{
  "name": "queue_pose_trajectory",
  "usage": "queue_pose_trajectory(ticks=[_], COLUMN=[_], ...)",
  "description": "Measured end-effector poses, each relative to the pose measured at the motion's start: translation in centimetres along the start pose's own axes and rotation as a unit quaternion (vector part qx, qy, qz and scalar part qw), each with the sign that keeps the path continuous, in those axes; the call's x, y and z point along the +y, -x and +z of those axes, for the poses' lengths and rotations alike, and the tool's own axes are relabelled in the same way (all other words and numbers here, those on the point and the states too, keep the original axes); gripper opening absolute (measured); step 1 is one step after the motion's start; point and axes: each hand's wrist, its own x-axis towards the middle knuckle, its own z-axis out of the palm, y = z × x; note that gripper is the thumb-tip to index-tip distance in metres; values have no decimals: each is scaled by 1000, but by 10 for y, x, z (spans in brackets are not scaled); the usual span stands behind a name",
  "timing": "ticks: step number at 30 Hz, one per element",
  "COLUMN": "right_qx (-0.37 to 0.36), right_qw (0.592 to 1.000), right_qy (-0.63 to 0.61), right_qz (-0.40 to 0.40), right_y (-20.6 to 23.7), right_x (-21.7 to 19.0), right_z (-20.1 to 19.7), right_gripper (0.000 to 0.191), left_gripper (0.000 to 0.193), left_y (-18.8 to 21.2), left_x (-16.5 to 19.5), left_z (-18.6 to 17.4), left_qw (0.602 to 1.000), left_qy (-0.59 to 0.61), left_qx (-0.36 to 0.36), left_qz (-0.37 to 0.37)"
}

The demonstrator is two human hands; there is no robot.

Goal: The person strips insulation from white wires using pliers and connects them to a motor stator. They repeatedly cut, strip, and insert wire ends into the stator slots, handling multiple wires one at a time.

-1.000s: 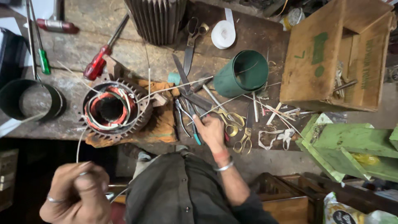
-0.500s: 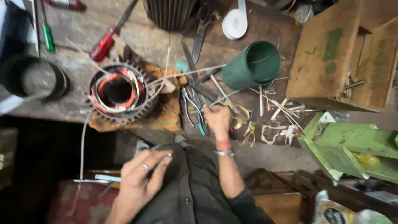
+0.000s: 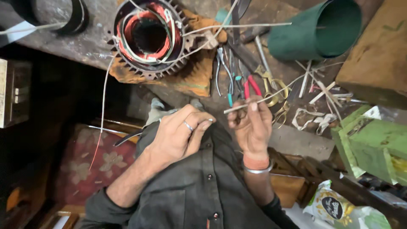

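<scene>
The big work table (image 3: 85,46) is old and grey, and most things sit on it. The round motor part (image 3: 149,36) is the thing to look from: it is a metal ring with teeth all around, and inside it are loops of red, white and green wire (image 3: 127,38). It rests on an orange rag (image 3: 193,78). Far off to one side of the motor part is a wooden box (image 3: 381,55); you cannot see what is in it. Between that box and the motor part lies a green cup (image 3: 316,29) on its side, and it looks dark and empty inside. On the other side of the motor part is a black ring (image 3: 72,17). Below the wooden box sits a green box (image 3: 373,144) with something yellow inside. Near the motor part, towards the person, lie pliers (image 3: 227,78) with blue tips and red handles. The right hand (image 3: 252,125) is closed and pinches a thin white stick (image 3: 250,104) between thumb and finger, just below the pliers. The left hand (image 3: 180,133) has a ring; its fingers are curled and pinched, maybe on a thin wire, but I cannot tell.
</scene>
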Motion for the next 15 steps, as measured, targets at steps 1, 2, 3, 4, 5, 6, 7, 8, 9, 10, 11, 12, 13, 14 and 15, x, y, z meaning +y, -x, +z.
queue_pose_trajectory(ticks=[1,2,3,4,5,6,7,8,9,10,11,12,13,14,15], right_qx=[-12,-25,-34,-45,-57,-60,-63,-65,-67,-70,-74,-78,-81,-84,-80], right_qw=[1000,999,999,996,992,989,984,980,976,972,967,966,965,964,962], right_qy=[-11,-19,9,36,63,77,93,108,117,126,134,135,138,140,152], right_qz=[-2,-4,-35,-63,-92,-114,-136,-156,-172,-188,-203,-205,-208,-211,-215], right_y=[8,16,22,28,32,35,38,40,41,41,41,41,41,41,40], right_x=[-3,-6,-8,-9,-9,-9,-10,-10,-10,-11,-11,-12,-12,-13,-12], right_z=[10,19,27,34,41,47,51,54,56,58,58,59,58,58,57], right_gripper=[17,17,16,15,15,14,14,14,14,15,16,15,15,14,15], left_gripper=[19,19,19,19,19,19,19,20,20,21,21,21,21,22,22], left_y=[2,3,5,7,9,10,11,13,14,15,16,16,17,17,17], left_x=[-1,-1,-3,-3,-4,-5,-5,-5,-5,-4,-3,-2,-1,0,1], left_z=[-1,0,0,0,0,0,0,1,1,1,0,0,0,-1,-1], left_qw=[1000,999,999,999,999,999,998,998,997,997,996,996,995,995,995], left_qy=[18,37,29,19,8,1,-4,-10,-11,-11,-13,-24,-33,-42,-50], left_qx=[-5,-8,-8,-8,-7,-10,-13,-16,-12,-8,-3,-5,-7,-10,-8], left_qz=[10,20,27,31,36,46,56,65,73,82,91,90,90,90,90])
